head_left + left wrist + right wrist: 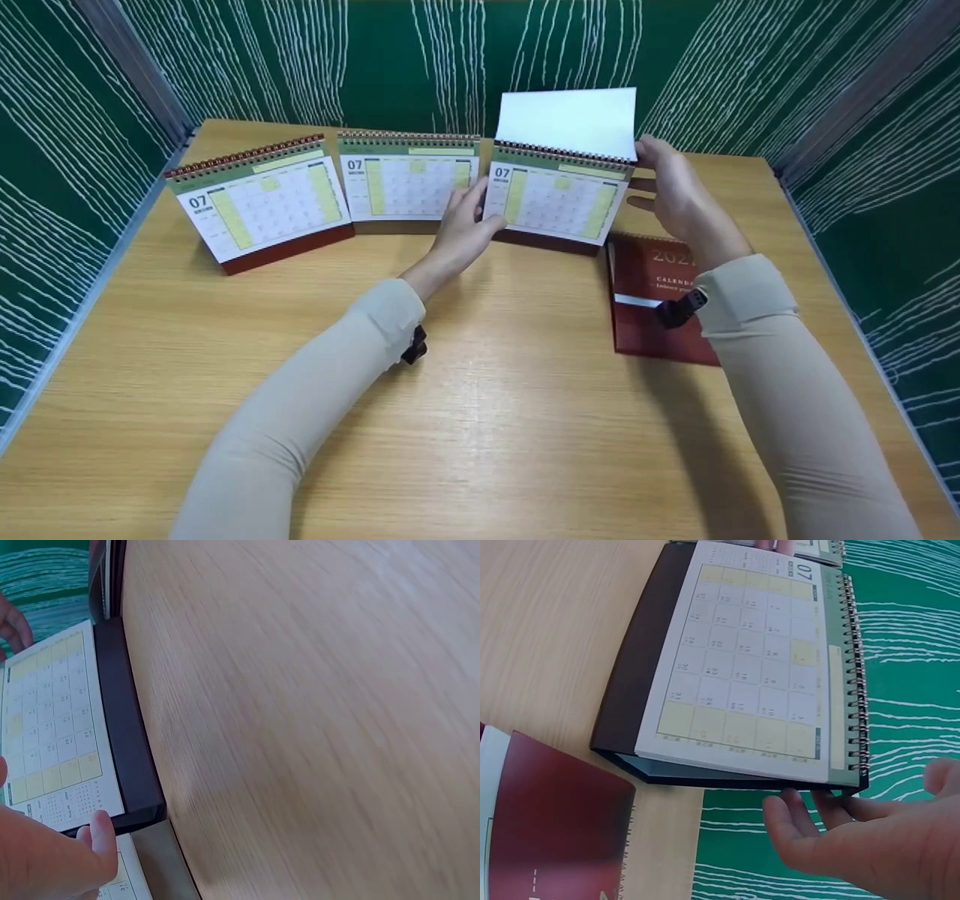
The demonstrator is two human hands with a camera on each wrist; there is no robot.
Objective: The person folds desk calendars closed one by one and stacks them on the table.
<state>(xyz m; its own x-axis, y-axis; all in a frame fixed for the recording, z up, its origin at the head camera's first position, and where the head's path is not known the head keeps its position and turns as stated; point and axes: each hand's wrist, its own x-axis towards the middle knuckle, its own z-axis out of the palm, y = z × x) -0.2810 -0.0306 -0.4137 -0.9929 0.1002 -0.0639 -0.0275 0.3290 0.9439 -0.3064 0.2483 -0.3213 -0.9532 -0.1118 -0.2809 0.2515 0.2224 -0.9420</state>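
Three desk calendars, each showing month 07, stand in a row: a left one (262,202), a middle one (420,187) and a right one (559,199). From the right one's spiral, a blank white page (568,124) sticks up behind. My left hand (463,231) holds this calendar by its left edge, the thumb over its lower front corner. At the other side, my right hand (679,191) has its fingers extended against the side edge and back. Its thumb stands free of the calendar (742,667) in the right wrist view.
A dark red 2021 calendar (652,330) with a pale band lies flat on the wooden table (480,420), partly under my right forearm. Green panels (390,60) with white streaks rise behind the table and along both sides.
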